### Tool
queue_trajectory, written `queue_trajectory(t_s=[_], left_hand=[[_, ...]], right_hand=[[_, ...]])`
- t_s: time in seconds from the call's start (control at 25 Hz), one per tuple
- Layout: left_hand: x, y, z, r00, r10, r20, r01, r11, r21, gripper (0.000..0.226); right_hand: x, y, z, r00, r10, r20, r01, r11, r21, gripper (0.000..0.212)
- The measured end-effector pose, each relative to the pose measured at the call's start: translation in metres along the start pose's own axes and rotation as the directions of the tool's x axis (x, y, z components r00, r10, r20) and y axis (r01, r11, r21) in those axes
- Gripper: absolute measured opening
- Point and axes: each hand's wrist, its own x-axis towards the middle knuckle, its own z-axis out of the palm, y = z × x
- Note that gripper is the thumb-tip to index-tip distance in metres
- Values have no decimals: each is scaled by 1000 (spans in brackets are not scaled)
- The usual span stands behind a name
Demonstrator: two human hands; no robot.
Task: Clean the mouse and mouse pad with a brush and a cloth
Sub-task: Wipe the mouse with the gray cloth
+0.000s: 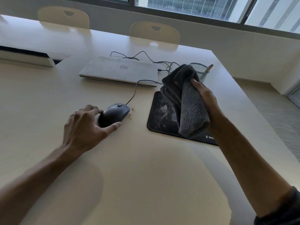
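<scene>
Mesh cup, perhaps a brush inside

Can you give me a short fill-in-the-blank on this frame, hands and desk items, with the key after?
1. The right hand holds a grey ____ above the mouse pad.
2. The left hand grips the mouse, which sits on the ____, not on the pad.
3. The laptop behind the mouse has its lid ____.
4. The mesh cup stands on the ____ side of the laptop.

Missing words: cloth; table; closed; right
</scene>
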Motion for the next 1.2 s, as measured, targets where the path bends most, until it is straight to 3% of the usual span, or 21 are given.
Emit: queue_trajectory(t_s=[0.12,0.2,0.28,0.36,0.52,0.6,0.72,0.92,1.12,1.2], left_hand=[[0,-5,-2,1000,-5,-4,5,1000,-8,80],[1,-8,-2,1000,-24,-10,24,999,-30,83],[1,-10,0,999,-34,-9,34,997,-65,79],[2,-10,1,1000,-17,-8,16,996,-92,74],[4,-10,0,1000,-12,13,14,988,-155,73],[5,-10,-1,999,-39,28,44,968,-246,72],[5,-7,-2,996,-90,26,93,941,-326,71],[5,-8,0,991,-134,15,132,948,-288,66],[5,-8,0,992,-122,15,121,956,-267,69],[6,-9,0,993,-113,21,114,959,-258,72]], right_hand=[[-7,-1,40,948,-261,181,309,889,-337,20],[-7,5,62,882,-322,344,469,664,-582,30],[-5,13,82,806,-322,497,591,383,-710,39],[-9,18,100,706,-318,632,699,176,-693,40],[-22,30,130,463,-242,853,871,-52,-488,32],[-24,39,140,391,-161,906,895,-164,-415,31],[-16,49,142,394,-133,909,889,-196,-414,31],[13,51,138,490,-110,865,855,-129,-502,37],[37,39,139,578,9,816,797,-220,-562,43],[35,33,138,542,-75,837,808,-229,-543,40]])
